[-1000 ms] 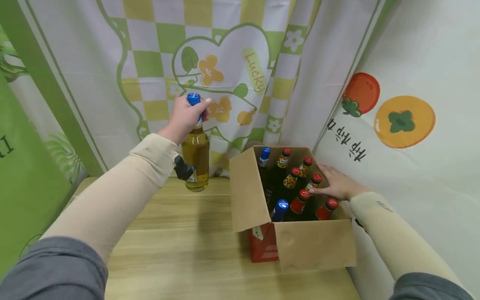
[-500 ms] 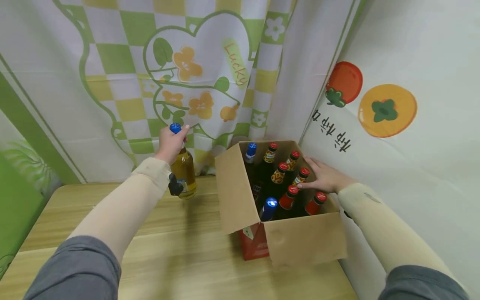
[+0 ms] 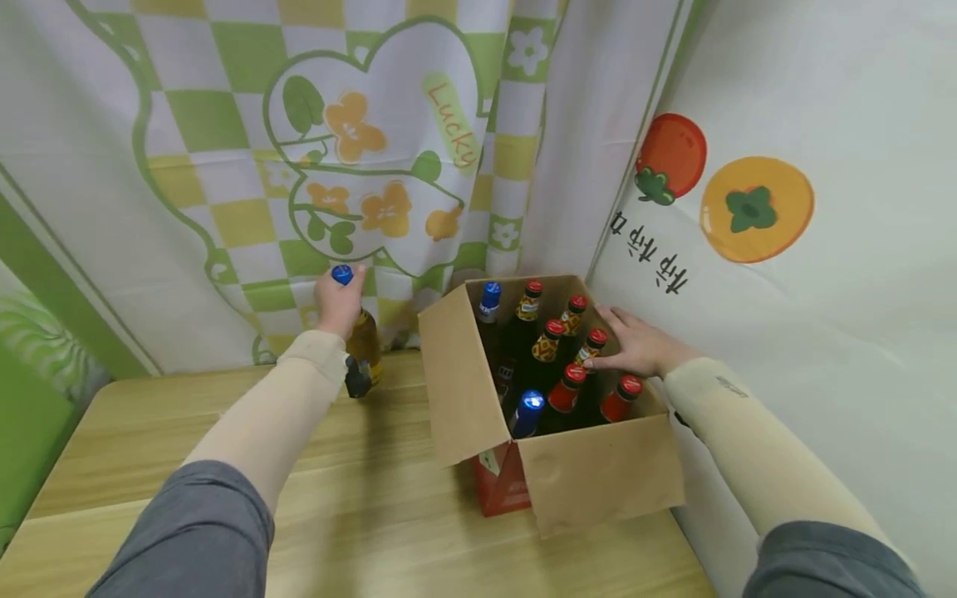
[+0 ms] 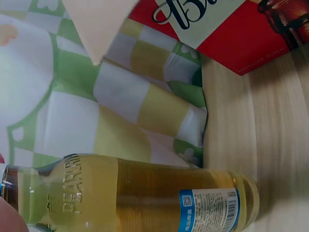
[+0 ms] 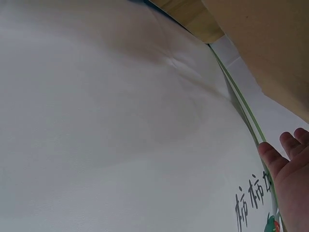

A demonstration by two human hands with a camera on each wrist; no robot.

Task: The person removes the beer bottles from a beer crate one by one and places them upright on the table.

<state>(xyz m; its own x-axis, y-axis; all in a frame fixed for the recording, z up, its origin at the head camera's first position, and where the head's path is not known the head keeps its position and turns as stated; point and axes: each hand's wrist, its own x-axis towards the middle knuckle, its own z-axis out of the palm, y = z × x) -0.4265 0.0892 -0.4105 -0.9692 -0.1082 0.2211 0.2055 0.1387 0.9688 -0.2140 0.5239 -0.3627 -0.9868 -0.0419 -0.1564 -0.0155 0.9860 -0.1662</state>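
Note:
My left hand (image 3: 340,303) grips a clear glass beer bottle (image 3: 364,345) by its neck, just under the blue cap. The bottle stands nearly upright at the back of the table, left of the carton; the left wrist view shows its golden liquid, blue-edged label (image 4: 210,210) and base close against the wood. My right hand (image 3: 643,345) holds the right wall of an open cardboard beer carton (image 3: 463,382), thumb on the inner side and fingers (image 5: 273,157) outside. Within the carton stand several dark bottles with red caps (image 3: 555,328) and blue caps (image 3: 532,401).
The carton's flaps (image 3: 601,473) stick out to the left and front over the wooden table (image 3: 314,515). A checked curtain (image 3: 247,166) hangs directly behind the table. A white wall covering (image 3: 837,332) runs close along the right side.
My left hand has lowered the golden bottle from above the table down to the tabletop. My right hand stays at the carton's right wall. The head view has shifted slightly.

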